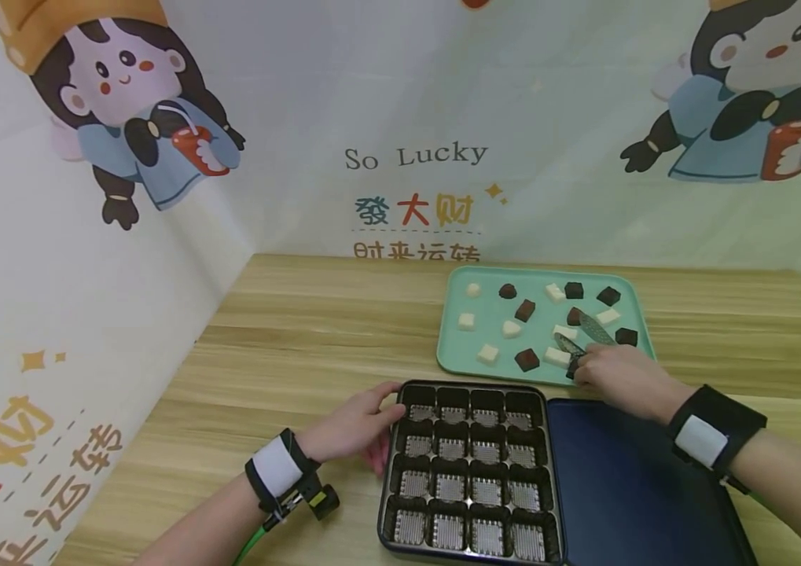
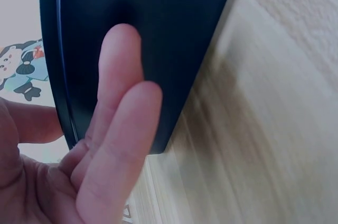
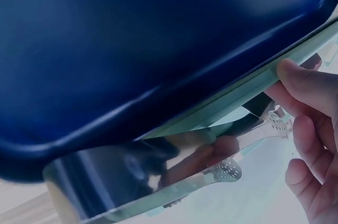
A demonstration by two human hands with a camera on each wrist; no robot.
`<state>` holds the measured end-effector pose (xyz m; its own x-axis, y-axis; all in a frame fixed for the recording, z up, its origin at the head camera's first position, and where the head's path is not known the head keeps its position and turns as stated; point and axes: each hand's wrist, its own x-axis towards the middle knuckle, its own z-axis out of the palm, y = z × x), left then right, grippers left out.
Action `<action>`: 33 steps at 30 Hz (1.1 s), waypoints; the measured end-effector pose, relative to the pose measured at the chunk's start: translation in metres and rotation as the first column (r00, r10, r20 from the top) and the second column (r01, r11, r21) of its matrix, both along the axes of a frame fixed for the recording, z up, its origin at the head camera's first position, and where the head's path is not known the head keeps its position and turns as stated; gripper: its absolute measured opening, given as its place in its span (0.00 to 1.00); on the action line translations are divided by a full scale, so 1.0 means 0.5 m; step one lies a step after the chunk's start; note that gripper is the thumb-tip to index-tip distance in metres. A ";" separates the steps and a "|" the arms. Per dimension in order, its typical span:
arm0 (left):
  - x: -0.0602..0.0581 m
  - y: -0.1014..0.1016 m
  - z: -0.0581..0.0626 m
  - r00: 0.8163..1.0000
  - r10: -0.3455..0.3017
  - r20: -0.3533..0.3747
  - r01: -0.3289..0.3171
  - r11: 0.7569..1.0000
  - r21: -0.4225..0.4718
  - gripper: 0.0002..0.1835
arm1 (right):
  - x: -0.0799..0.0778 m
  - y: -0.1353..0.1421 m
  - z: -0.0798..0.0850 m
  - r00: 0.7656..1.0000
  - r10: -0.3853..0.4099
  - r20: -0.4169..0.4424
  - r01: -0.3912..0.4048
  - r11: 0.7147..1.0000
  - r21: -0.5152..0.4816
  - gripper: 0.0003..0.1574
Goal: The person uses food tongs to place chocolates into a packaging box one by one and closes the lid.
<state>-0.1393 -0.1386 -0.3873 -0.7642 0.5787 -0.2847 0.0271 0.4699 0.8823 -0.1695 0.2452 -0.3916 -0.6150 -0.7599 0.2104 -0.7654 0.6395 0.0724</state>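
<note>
My left hand (image 1: 354,428) rests against the left side of a dark box (image 1: 384,503) with a gridded insert. Its thumb lies at the rim and its straight fingers (image 2: 119,60) touch the outer wall. My right hand (image 1: 626,381) reaches over the near right part of a mint-green tray (image 1: 485,306) that holds white and dark chocolates. Beside its fingertips is a dark chocolate (image 3: 259,103); whether they pinch it is unclear. Metal tongs (image 3: 121,182) with perforated tips lie by that hand, tips over the tray; in the head view the hand hides their rear.
A dark blue lid (image 1: 633,487) lies flat against the box's right side, below the right forearm. The wooden table (image 1: 315,330) meets a printed cloth backdrop (image 1: 301,118) at its back and left edges.
</note>
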 end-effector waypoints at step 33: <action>-0.102 -0.038 0.014 0.976 0.040 -0.213 -0.075 0.985 -0.157 0.25 | 0.035 0.043 0.059 0.965 -0.260 0.010 0.260 0.961 -0.091 0.09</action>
